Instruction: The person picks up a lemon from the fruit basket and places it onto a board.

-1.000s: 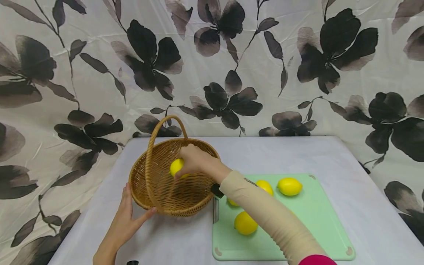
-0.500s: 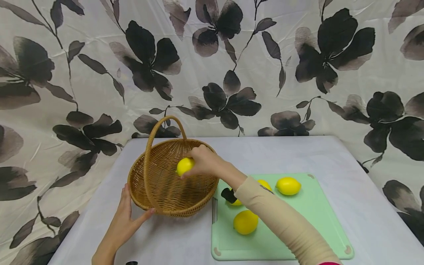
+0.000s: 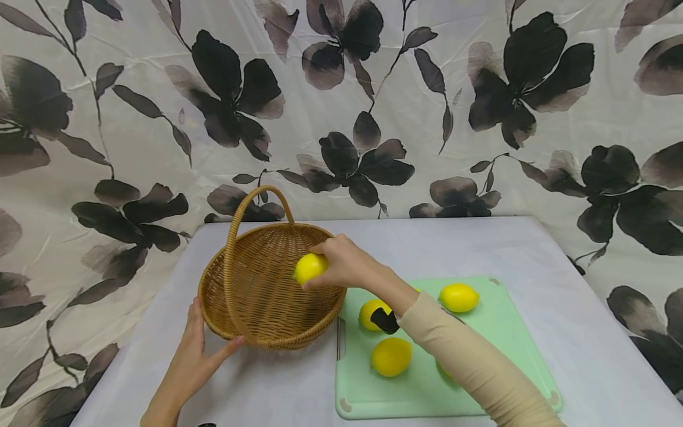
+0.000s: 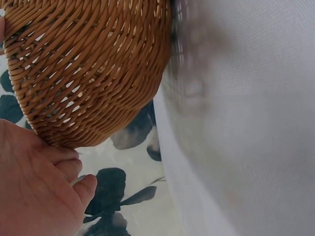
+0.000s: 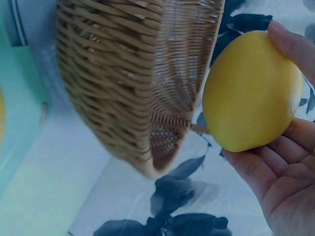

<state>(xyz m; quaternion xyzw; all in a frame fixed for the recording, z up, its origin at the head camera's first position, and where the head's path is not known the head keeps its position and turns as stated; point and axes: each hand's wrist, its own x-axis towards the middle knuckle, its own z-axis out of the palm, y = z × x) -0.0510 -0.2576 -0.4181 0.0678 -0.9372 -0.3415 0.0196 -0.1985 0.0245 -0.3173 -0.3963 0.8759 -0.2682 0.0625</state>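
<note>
A brown wicker basket (image 3: 261,290) with a tall arched handle stands on the left part of the table. My left hand (image 3: 187,359) holds its left side, the thumb at the front rim and the fingers along the woven wall; in the left wrist view those fingers bend at the basket's edge. Between thumb and fingers, my right hand (image 3: 345,261) grips a yellow lemon (image 5: 251,93). In the head view this lemon overlaps the right part of the basket's opening. The right wrist view shows it above the basket's rim, apart from the weave.
To the right lies a light green cutting board (image 3: 354,391). On it are several lemons, among them one in front (image 3: 392,357) and one at the back (image 3: 460,298); my right sleeve (image 3: 469,356) partly hides others. Floral cloth (image 3: 347,107) hangs behind the table.
My right hand has drawn back to the right with the lemon, from the middle of the basket's opening towards its right rim. My left hand keeps its hold on the basket.
</note>
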